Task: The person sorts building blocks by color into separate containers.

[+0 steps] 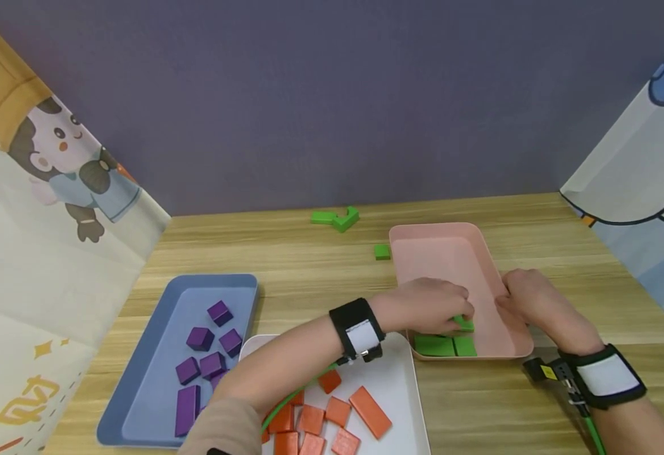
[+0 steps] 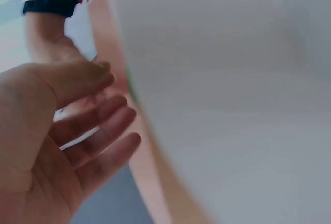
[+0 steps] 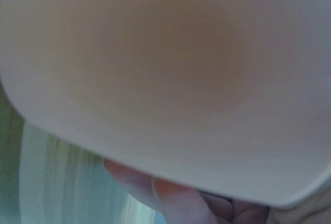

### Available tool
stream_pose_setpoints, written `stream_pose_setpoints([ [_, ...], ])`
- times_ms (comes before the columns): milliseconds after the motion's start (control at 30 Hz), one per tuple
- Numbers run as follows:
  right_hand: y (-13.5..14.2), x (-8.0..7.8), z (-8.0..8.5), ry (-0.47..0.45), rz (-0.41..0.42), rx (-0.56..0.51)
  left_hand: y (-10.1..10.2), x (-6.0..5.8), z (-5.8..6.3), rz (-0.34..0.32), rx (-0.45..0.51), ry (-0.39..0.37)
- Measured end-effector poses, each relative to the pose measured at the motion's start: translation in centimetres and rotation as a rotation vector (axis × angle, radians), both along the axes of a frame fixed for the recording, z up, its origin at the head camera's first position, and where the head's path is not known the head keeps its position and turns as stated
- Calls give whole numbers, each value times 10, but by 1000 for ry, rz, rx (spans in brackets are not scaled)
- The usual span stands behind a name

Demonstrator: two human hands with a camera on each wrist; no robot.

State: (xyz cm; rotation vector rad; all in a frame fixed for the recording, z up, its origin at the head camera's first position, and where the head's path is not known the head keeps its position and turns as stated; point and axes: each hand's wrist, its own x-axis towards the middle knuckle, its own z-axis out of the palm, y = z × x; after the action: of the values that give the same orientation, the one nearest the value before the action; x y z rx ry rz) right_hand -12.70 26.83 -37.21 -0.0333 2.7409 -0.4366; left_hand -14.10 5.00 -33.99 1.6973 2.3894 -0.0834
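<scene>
My left hand [image 1: 425, 306] reaches over the near end of the pink tray [image 1: 440, 253], its thumb and fingertips pinching a small green block [image 1: 465, 325]. Flat green blocks [image 1: 434, 345] lie below it along the tray's near wall. In the left wrist view the thumb and index finger meet, the other fingers loosely bent; a sliver of green shows just past the tips. At the tray's right side, my right hand [image 1: 536, 306] grips the rim. Its fingers [image 3: 181, 198] show under the tray edge in the right wrist view, where the tray wall hides the rest.
A white tray [image 1: 405, 385] with several orange blocks [image 1: 370, 412] sits beneath the left forearm. Left of it stands a blue tray [image 1: 155, 379] holding several purple blocks [image 1: 199, 339]. Green pieces [image 1: 345, 219] lie at the back, and a green cube [image 1: 381, 252] beside the pink tray.
</scene>
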Motion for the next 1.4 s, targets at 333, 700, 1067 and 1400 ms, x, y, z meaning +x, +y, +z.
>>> stream_pose_setpoints([
  [333,0,-1,1,6,0,3,-75,-46,19,137,324,42],
  [700,-1,1,0,14,11,8,-113,-87,-13,496,197,-21],
  [1067,-3,1,0,25,11,7,-109,-105,-48,500,92,-111],
  [1400,-2,3,0,13,-20,-11,-99,-107,-53,376,144,-19],
])
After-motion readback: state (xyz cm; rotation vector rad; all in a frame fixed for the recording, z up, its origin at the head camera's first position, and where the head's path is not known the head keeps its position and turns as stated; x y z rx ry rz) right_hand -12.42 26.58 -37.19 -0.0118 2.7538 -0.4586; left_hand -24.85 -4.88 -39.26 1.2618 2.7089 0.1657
